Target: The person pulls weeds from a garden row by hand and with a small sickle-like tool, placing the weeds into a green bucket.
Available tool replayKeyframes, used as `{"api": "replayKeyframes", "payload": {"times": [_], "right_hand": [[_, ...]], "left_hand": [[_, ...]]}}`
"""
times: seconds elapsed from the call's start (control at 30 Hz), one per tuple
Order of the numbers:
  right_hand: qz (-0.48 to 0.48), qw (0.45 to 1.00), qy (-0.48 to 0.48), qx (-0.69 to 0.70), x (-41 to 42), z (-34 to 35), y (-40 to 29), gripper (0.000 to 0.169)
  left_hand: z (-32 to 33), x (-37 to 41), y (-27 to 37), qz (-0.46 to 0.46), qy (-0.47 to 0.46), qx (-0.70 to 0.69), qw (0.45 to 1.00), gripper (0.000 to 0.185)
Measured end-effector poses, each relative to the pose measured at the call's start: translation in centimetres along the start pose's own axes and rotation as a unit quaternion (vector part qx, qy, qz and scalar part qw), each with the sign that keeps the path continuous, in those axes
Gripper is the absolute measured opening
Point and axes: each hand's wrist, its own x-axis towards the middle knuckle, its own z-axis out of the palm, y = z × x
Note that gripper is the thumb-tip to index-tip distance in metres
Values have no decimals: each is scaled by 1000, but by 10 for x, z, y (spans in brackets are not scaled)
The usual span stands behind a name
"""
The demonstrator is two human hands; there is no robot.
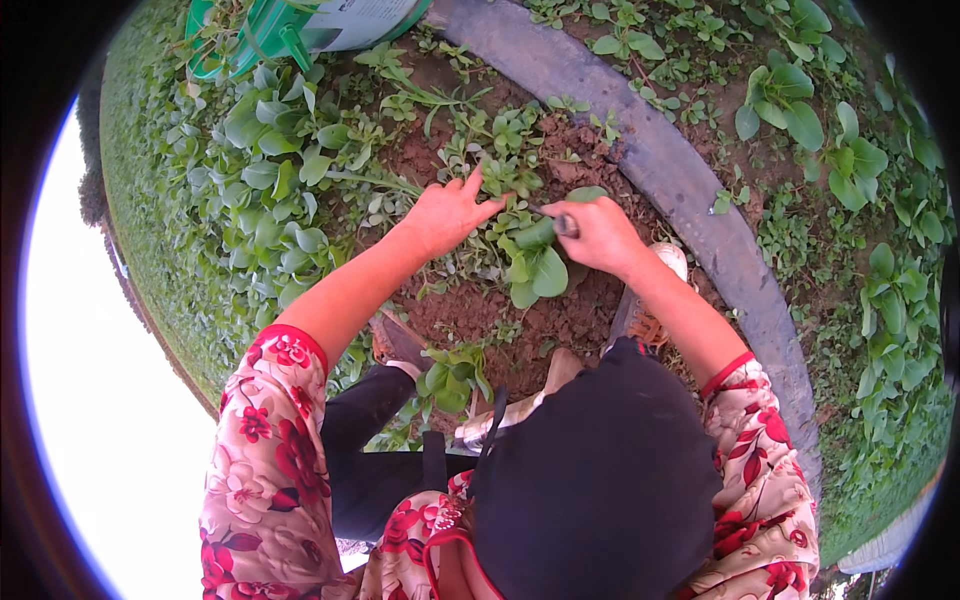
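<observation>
My left hand [450,214] reaches among low weeds, thumb and index finger spread beside a small leafy weed [510,176]. I see no firm grip on it. My right hand [604,234] is closed around the short dark handle [568,225] of a small hand tool. A bit of its thin metal part shows near my fingertips; the rest is hidden by leaves. Just below the tool grows a broad-leaved green seedling [538,266]. Loose brown soil [480,304] surrounds these plants.
A dark hose or plastic strip [660,150] curves along the right. At the top left is a green and white bucket [345,26] with plants hanging over its rim. Dense leafy plants [270,165] grow left. My shoes [667,262] stand in the soil near another seedling [454,379].
</observation>
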Motion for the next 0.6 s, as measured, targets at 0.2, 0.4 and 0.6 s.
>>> {"api": "replayKeyframes", "payload": {"times": [0.2, 0.4, 0.6], "right_hand": [[-107, 981, -77, -141, -2, 7, -56, 15], [-62, 992, -44, -98, -39, -26, -60, 14], [99, 993, -23, -56, -67, -64, -38, 28]], "left_hand": [[31, -28, 15, -82, 119, -23, 989, 65], [38, -48, 21, -122, 180, -64, 974, 71], [45, -50, 22, -132, 175, -70, 973, 67]]}}
